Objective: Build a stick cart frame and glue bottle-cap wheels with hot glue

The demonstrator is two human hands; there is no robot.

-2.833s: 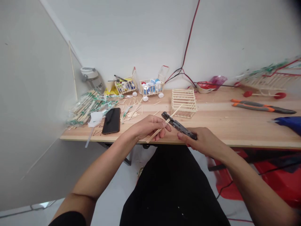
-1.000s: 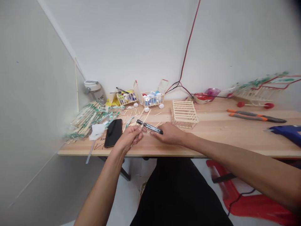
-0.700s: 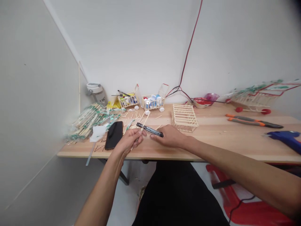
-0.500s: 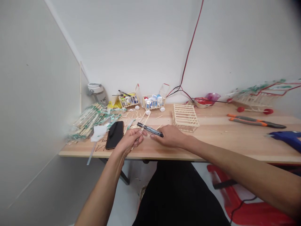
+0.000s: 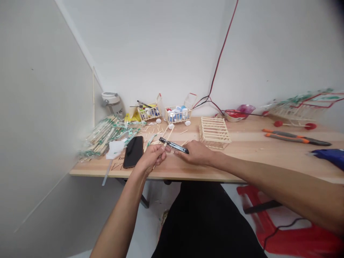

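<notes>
My left hand [image 5: 154, 157] is closed around a thin pale wooden stick [image 5: 170, 132], which slants up and away past the fingers. In my right hand [image 5: 197, 152] is a slim grey-and-black hand tool [image 5: 176, 146], its far end crossing the stick just above my left fingertips. The exact kind of tool is too small to make out. Short cut sticks [image 5: 158, 129] lie scattered beyond my hands. To the right of the tool stands a box-shaped cage of sticks [image 5: 215, 130]. A dark phone [image 5: 133, 152] lies beside my left wrist.
Packaged chopsticks [image 5: 102, 138] are heaped at the left by a white container [image 5: 111, 102]. Small stick carts [image 5: 150, 113] with contents stand along the wall. Orange-handled pliers [image 5: 295, 137], a blue tool [image 5: 329, 157] and a larger cart [image 5: 295, 113] occupy the right.
The scene has shifted slightly rightward as the view turned a little. Both hands keep their grip; the stick and tool still cross, with the stick's angle slightly different.
</notes>
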